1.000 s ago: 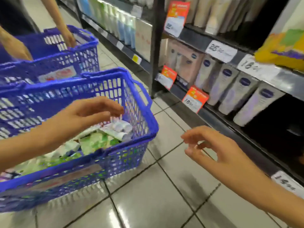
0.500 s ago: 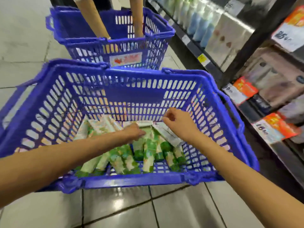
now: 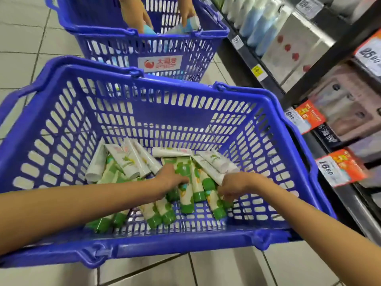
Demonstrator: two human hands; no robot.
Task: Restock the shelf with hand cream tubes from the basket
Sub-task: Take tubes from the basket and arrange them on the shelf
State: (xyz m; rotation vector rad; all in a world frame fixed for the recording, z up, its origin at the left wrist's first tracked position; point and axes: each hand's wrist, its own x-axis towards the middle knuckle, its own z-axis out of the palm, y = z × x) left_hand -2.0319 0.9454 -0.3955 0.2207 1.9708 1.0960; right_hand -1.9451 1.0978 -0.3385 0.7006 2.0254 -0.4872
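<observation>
A blue plastic basket (image 3: 144, 112) stands on the tiled floor in front of me. On its bottom lie several hand cream tubes (image 3: 132, 159), white and green with green caps. My left hand (image 3: 171, 177) reaches down among the tubes in the middle, fingers curled onto a green tube (image 3: 184, 169). Just to its right, my right hand (image 3: 237, 185) closes on the lower ends of other green-capped tubes (image 3: 214, 200). The shelf (image 3: 321, 141) runs along the right side of the view.
Beyond my basket stands a second blue basket (image 3: 148, 48), where another person's hands (image 3: 186, 11) hold light blue tubes. The shelf carries bottles, boxes and orange price tags (image 3: 342, 170). Tiled floor (image 3: 226, 269) lies left of and in front of the baskets.
My view swung from the shelf down over the basket. Both hands went down into it and moved nearer to me among the tubes, now closing on some.
</observation>
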